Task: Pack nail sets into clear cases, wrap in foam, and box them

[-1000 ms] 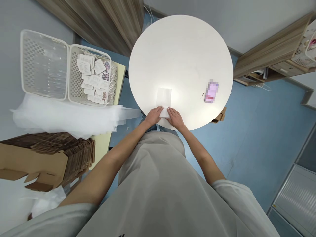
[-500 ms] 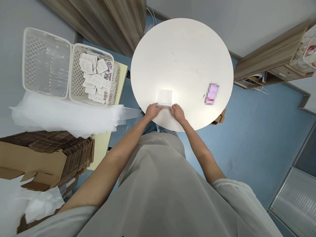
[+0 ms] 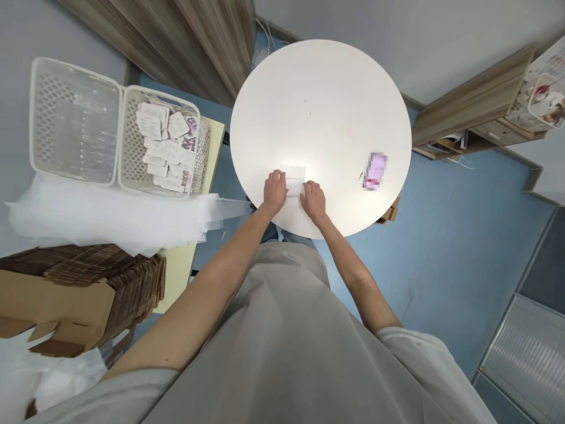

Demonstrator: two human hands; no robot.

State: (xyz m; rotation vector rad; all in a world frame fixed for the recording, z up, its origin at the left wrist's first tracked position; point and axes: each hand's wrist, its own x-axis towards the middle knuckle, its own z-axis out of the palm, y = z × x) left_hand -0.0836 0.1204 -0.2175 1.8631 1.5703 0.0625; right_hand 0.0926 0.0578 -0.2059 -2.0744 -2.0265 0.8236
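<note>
A small folded white sheet [image 3: 295, 186] lies flat on the round white table [image 3: 324, 94], near its front edge. A crease runs across it, with one flap turned up toward the far side. My left hand [image 3: 275, 192] grips its left edge, the fingers lying forward and the thumb on the sheet. On the opposite edge my right hand [image 3: 313, 201] holds it in the same way, fingers curled. Both palms face down, close to the table top. Whether anything lies inside the fold is hidden.
A blurred pink-purple item [image 3: 375, 171] lies on the table's right side. To the left stand an open white basket [image 3: 199, 153] of white packets, a pile of translucent white sheets [image 3: 110, 212] and stacked flat cardboard boxes [image 3: 57, 306]. A wooden cabinet [image 3: 477, 106] is at the right.
My hands have moved from the near edge of the white sheet to its two sides. The near part is folded over toward the far side. The view has shifted slightly.
</note>
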